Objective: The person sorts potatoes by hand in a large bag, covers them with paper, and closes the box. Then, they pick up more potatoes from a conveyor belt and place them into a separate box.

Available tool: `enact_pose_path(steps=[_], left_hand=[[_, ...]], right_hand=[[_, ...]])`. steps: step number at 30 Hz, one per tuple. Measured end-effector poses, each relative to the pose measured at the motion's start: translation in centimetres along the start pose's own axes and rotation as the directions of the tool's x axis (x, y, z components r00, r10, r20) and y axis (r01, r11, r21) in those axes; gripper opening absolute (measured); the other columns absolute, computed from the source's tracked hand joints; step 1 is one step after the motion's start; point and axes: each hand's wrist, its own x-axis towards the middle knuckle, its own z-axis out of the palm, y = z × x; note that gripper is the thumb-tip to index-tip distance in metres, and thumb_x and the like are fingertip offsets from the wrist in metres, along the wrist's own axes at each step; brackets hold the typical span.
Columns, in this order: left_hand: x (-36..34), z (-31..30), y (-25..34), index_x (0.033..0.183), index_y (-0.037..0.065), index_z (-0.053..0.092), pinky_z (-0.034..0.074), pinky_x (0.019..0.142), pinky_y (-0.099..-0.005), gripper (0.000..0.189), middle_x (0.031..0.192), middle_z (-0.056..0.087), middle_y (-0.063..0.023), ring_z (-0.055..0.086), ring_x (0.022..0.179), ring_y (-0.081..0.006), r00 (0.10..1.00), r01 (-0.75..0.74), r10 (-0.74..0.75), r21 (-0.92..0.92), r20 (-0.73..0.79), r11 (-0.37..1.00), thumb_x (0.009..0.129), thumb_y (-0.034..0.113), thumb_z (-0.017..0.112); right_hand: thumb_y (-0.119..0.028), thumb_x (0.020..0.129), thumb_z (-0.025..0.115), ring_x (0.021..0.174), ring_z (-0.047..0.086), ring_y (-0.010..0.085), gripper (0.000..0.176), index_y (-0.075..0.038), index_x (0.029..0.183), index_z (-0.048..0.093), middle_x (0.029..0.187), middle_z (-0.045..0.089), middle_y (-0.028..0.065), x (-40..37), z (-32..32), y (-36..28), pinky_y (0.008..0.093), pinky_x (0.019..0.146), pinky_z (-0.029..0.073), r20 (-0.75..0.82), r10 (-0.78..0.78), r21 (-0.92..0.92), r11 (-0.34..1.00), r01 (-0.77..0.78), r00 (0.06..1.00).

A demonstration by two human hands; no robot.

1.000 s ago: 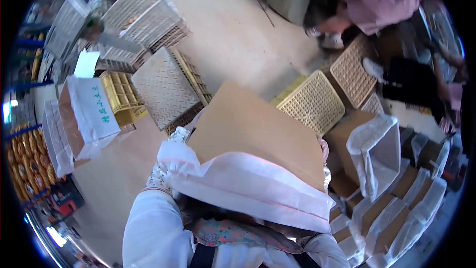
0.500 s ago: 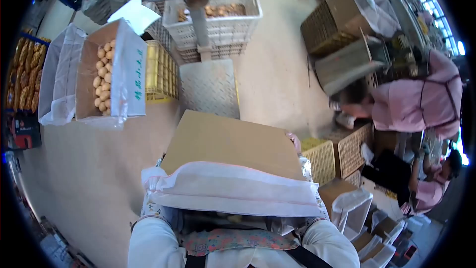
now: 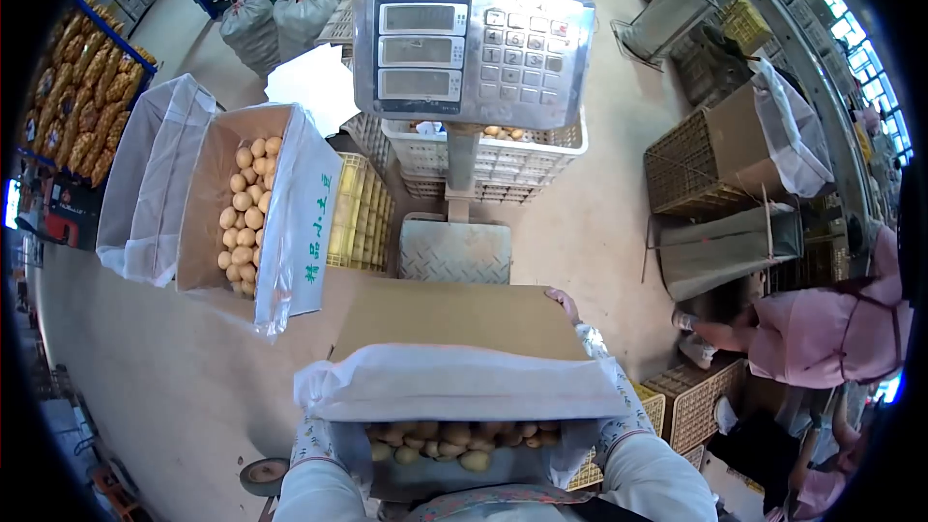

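A cardboard box (image 3: 445, 314) lined with a white plastic sheet (image 3: 454, 382) is held close against the body, and several potatoes (image 3: 474, 459) show inside its near opening. My right hand (image 3: 563, 303) grips the box at its far right corner, fingers curled over the edge. The left sleeve runs along the box's left side, but the left hand itself is hidden behind the box. Just beyond the box lies the metal platform (image 3: 455, 253) of a scale, whose display and keypad (image 3: 474, 53) rise on a post.
To the left stands an open box (image 3: 314, 222) of potatoes beside a yellow crate (image 3: 360, 213). White crates (image 3: 541, 166) are behind the scale. At the right are wicker-like crates (image 3: 681, 159), a bending person in pink (image 3: 812, 333) and another person's arms. A wheel (image 3: 264, 476) is at lower left.
The scale, crates and left box appear lower in view and further right. The box I hold has tipped, showing potatoes inside. Its far edge now sits just below the scale platform.
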Motion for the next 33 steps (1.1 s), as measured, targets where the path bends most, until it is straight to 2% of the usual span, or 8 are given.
enact_pose_path(steps=[4,15,23,24,26,28,30,33], left_hand=[[2.5,1.2,3.0,0.142,0.005,0.041,0.035,0.107,-0.0430,0.079,0.143,0.046,-0.0170,0.049,0.126,-0.0353,0.998,-0.016,0.016,-0.012,0.057,1.000,0.088,0.061,0.049],[-0.6,-1.3,4.6,0.144,0.005,0.040,0.034,0.108,-0.0435,0.080,0.145,0.044,-0.0164,0.047,0.127,-0.0355,0.878,-0.088,0.259,-0.396,0.402,0.914,0.088,0.061,0.048],[-12.1,-5.8,-0.2,0.151,0.011,0.029,0.003,0.115,-0.0532,0.093,0.160,0.019,-0.0107,0.018,0.146,-0.0282,0.998,0.008,-0.024,-0.271,-0.056,0.963,0.084,0.075,0.036],[-12.0,-6.2,-1.6,0.150,0.011,0.030,0.009,0.114,-0.0522,0.092,0.159,0.020,-0.0108,0.024,0.143,-0.0286,0.996,-0.007,-0.015,-0.250,-0.086,0.968,0.084,0.074,0.038],[-11.3,-7.0,-3.9,0.150,0.010,0.031,0.021,0.111,-0.0503,0.091,0.157,0.023,-0.0111,0.035,0.136,-0.0295,0.989,-0.037,0.006,-0.208,-0.148,0.977,0.084,0.072,0.043],[-10.9,-7.2,-4.9,0.139,0.006,0.041,0.039,0.092,-0.0453,0.080,0.134,0.044,-0.0120,0.052,0.108,-0.0263,0.982,-0.056,0.000,-0.289,-0.191,0.956,0.085,0.066,0.049],[-9.4,-7.5,-5.3,0.124,0.005,0.049,0.046,0.071,-0.0395,0.065,0.108,0.054,-0.0094,0.057,0.081,-0.0228,0.990,-0.077,0.025,-0.382,-0.140,0.921,0.086,0.057,0.054],[-7.7,-8.1,-4.6,0.095,0.006,0.057,0.040,0.044,-0.0323,0.041,0.073,0.051,-0.0020,0.047,0.051,-0.0182,0.993,-0.114,0.090,-0.397,-0.080,0.911,0.087,0.046,0.056]], right_hand=[[-0.027,0.099,0.039,0.086,0.066,0.0235,0.040,0.002,0.116,0.061,0.101,0.069,0.0140,3.0,-0.4,-1.1,0.0350,0.082,0.053,0.116,0.214,0.320,0.916,-0.240,0.970],[-0.039,0.095,0.052,0.100,0.061,0.0212,0.045,-0.004,0.124,0.058,0.112,0.065,0.0086,-11.4,2.3,-3.4,0.0373,0.094,0.049,-0.294,0.236,0.109,0.971,-0.213,0.926],[-0.037,0.097,0.039,0.067,0.059,0.0251,0.041,-0.001,0.103,0.058,0.083,0.065,0.0145,-33.8,2.5,3.3,0.0327,0.059,0.048,-0.629,0.284,0.337,0.939,-0.075,0.724],[-0.035,0.097,0.039,0.061,0.057,0.0243,0.039,-0.001,0.100,0.057,0.078,0.064,0.0135,-35.5,3.1,4.5,0.0327,0.054,0.046,-0.622,0.257,0.365,0.931,-0.016,0.740],[-0.031,0.097,0.037,0.051,0.043,0.0191,0.034,-0.002,0.091,0.054,0.065,0.051,0.0070,-38.4,7.4,6.8,0.0339,0.043,0.035,-0.788,0.402,0.388,0.912,-0.131,0.467],[-0.028,0.095,0.042,0.059,0.066,0.0324,0.033,0.002,0.097,0.055,0.078,0.068,0.0227,-42.2,2.3,14.9,0.0430,0.054,0.058,-0.469,0.502,0.577,0.797,-0.179,0.727],[-0.023,0.092,0.044,0.058,0.065,0.0344,0.028,0.003,0.098,0.054,0.078,0.068,0.0232,-43.2,6.0,16.5,0.0436,0.050,0.056,-0.594,0.562,0.510,0.817,-0.270,0.576],[-0.022,0.091,0.048,0.059,0.065,0.0318,0.028,0.002,0.098,0.060,0.075,0.068,0.0207,-42.9,4.6,19.8,0.0418,0.052,0.054,-0.600,0.467,0.338,0.884,-0.323,0.650]])
